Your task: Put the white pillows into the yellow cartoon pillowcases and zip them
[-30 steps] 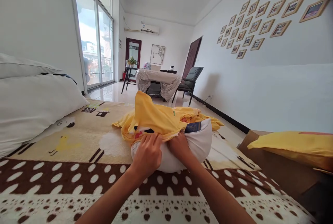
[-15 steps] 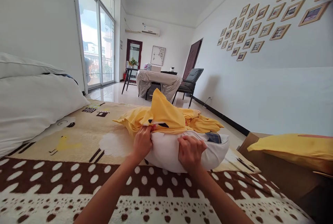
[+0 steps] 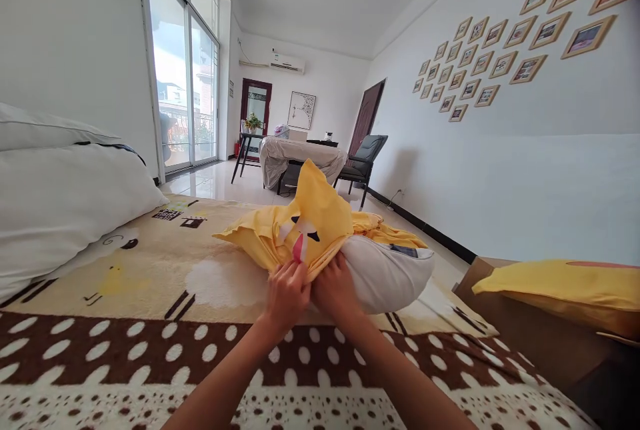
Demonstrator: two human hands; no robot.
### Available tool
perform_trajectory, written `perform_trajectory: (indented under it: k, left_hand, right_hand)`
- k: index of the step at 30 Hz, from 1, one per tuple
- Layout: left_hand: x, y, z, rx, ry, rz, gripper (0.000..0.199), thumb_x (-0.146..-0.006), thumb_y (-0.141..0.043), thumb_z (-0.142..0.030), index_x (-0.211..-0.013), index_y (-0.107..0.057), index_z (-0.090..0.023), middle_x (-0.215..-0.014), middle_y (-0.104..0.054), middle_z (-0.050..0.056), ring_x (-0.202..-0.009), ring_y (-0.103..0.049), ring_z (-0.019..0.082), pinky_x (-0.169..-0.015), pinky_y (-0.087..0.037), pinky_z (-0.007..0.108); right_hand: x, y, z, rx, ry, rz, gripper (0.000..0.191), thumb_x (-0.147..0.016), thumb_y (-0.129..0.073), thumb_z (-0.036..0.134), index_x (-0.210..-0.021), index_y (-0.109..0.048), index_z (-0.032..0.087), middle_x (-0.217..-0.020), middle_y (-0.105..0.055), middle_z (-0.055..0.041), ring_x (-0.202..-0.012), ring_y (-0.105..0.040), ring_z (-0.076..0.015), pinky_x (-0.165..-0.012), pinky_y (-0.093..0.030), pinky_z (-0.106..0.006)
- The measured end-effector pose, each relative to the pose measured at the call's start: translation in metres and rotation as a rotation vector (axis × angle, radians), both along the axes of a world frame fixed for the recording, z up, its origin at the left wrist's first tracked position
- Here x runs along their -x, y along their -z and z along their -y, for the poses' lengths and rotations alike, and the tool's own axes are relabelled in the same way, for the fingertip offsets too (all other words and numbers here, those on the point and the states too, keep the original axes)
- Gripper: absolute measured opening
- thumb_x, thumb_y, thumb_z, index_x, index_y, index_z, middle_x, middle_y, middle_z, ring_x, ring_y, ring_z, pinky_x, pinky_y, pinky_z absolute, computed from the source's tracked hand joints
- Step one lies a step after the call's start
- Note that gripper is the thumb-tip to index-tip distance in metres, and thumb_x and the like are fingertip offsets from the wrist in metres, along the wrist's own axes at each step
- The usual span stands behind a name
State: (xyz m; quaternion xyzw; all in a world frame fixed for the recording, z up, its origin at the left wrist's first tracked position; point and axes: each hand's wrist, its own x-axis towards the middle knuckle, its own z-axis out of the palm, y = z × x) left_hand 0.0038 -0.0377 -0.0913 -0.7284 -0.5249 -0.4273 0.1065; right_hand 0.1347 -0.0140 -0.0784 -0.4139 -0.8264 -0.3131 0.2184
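Observation:
A yellow pillowcase (image 3: pixel 325 207) with a printed face lies over the left part of a white pillow (image 3: pixel 390 273), its upper corner standing in a peak. My left hand (image 3: pixel 289 290) has its fingers closed on the pillowcase's near edge, below the pink mark. Close beside it, my right hand (image 3: pixel 337 287) reaches in at the opening between the cover and the pillow; its fingertips are hidden under the yellow cloth. The pillow's right end sticks out uncovered, with a dark blue patch near its far edge.
Patterned blanket (image 3: pixel 210 283) under everything. White pillows (image 3: pixel 65 200) are stacked at the left. A yellow cushion (image 3: pixel 565 290) rests on a brown box (image 3: pixel 515 310) at the right. Beyond stand a covered table (image 3: pixel 300 150) and a chair (image 3: pixel 367 157).
The pillowcase's near edge has come down over the pillow's left part, showing more of the printed face. My right hand has moved left, off the pillow's middle, to beside my left hand.

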Motion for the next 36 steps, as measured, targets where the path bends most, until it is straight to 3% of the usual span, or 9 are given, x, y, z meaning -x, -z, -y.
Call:
perform_trajectory:
  k: [6, 11, 15, 20, 23, 25, 30, 33, 36]
  left_hand:
    - [-0.005, 0.018, 0.01, 0.076, 0.14, -0.087, 0.015, -0.075, -0.047, -0.008, -0.085, -0.055, -0.017, -0.089, -0.062, 0.008, -0.084, -0.057, 0.022, -0.073, -0.047, 0.031]
    - [0.007, 0.034, -0.002, 0.081, -0.016, -0.203, 0.02, -0.087, -0.042, -0.01, -0.083, -0.06, -0.019, -0.086, -0.066, 0.008, -0.086, -0.059, 0.022, -0.074, -0.044, 0.033]
    - [0.014, 0.027, -0.001, -0.061, -0.067, -0.172, 0.025, -0.085, -0.044, -0.01, -0.068, -0.058, -0.021, -0.067, -0.064, 0.005, -0.071, -0.059, 0.019, -0.068, -0.042, 0.032]
    - [0.04, -0.003, 0.007, -0.38, -0.17, 0.046, 0.032, -0.081, -0.043, -0.009, -0.052, -0.04, -0.022, -0.05, -0.049, 0.0, -0.055, -0.049, 0.015, -0.058, -0.036, 0.027]
    - [0.067, -0.021, 0.008, -0.449, -0.28, 0.26, 0.018, -0.079, -0.049, -0.013, -0.062, -0.047, -0.021, -0.052, -0.048, -0.003, -0.053, -0.048, 0.013, -0.059, -0.038, 0.025]
    - [0.088, -0.032, 0.008, -0.401, -0.361, 0.462, 0.006, -0.074, -0.055, -0.015, -0.076, -0.052, -0.021, -0.056, -0.05, -0.005, -0.052, -0.048, 0.012, -0.058, -0.039, 0.023]
    - [0.136, -0.04, 0.005, -0.287, -0.343, 0.814, 0.012, -0.067, -0.057, -0.019, -0.076, -0.05, -0.02, -0.067, -0.052, -0.004, -0.062, -0.051, 0.011, -0.056, -0.042, 0.02]
    - [0.159, -0.036, 0.001, -0.215, -0.246, 0.96, 0.013, -0.064, -0.057, -0.021, -0.073, -0.048, -0.019, -0.065, -0.049, -0.005, -0.058, -0.047, 0.01, -0.052, -0.04, 0.019]
    - [0.175, -0.033, 0.001, -0.054, -0.1, 0.976, 0.011, -0.06, -0.055, -0.021, -0.064, -0.045, -0.019, -0.058, -0.043, -0.007, -0.053, -0.041, 0.008, -0.049, -0.034, 0.019]
  right_hand:
    - [-0.016, -0.004, -0.028, -0.012, 0.045, -0.037, 0.025, -0.087, -0.048, 0.021, -0.1, -0.069, 0.021, -0.095, -0.07, -0.0082, -0.098, -0.059, -0.0285, -0.098, -0.034, -0.049]
    - [-0.025, 0.012, -0.023, 0.007, 0.005, -0.094, 0.018, -0.081, -0.056, 0.024, -0.084, -0.072, 0.019, -0.084, -0.07, -0.0092, -0.093, -0.058, -0.0273, -0.099, -0.032, -0.046]
    - [-0.015, 0.001, -0.013, -0.024, -0.054, -0.067, 0.02, -0.08, -0.053, 0.016, -0.077, -0.071, 0.022, -0.076, -0.069, -0.0063, -0.09, -0.057, -0.0244, -0.101, -0.029, -0.044]
    - [0.031, -0.061, -0.001, -0.092, -0.151, 0.01, 0.03, -0.081, -0.044, 0.01, -0.084, -0.07, 0.024, -0.081, -0.069, -0.0038, -0.093, -0.055, -0.0225, -0.103, -0.029, -0.039]
    - [0.071, -0.1, 0.0, -0.07, -0.362, 0.176, 0.023, -0.083, -0.048, 0.011, -0.081, -0.069, 0.019, -0.08, -0.069, -0.0048, -0.089, -0.056, -0.0218, -0.101, -0.03, -0.037]
    - [0.1, -0.116, -0.004, -0.025, -0.486, 0.272, 0.02, -0.084, -0.05, 0.012, -0.081, -0.069, 0.017, -0.082, -0.069, -0.0055, -0.089, -0.057, -0.0216, -0.097, -0.033, -0.036]
    - [0.164, -0.119, -0.018, 0.132, -0.659, 0.37, 0.02, -0.086, -0.051, 0.011, -0.09, -0.07, 0.015, -0.098, -0.07, -0.0076, -0.1, -0.056, -0.0216, -0.095, -0.035, -0.034]
    - [0.19, -0.113, -0.025, 0.228, -0.715, 0.381, 0.02, -0.083, -0.053, 0.008, -0.088, -0.071, 0.014, -0.097, -0.071, -0.0079, -0.097, -0.057, -0.0201, -0.094, -0.036, -0.032]
    - [0.201, -0.108, -0.03, 0.357, -0.711, 0.363, 0.018, -0.078, -0.056, 0.005, -0.079, -0.071, 0.015, -0.088, -0.071, -0.006, -0.087, -0.057, -0.0184, -0.08, -0.04, -0.027]
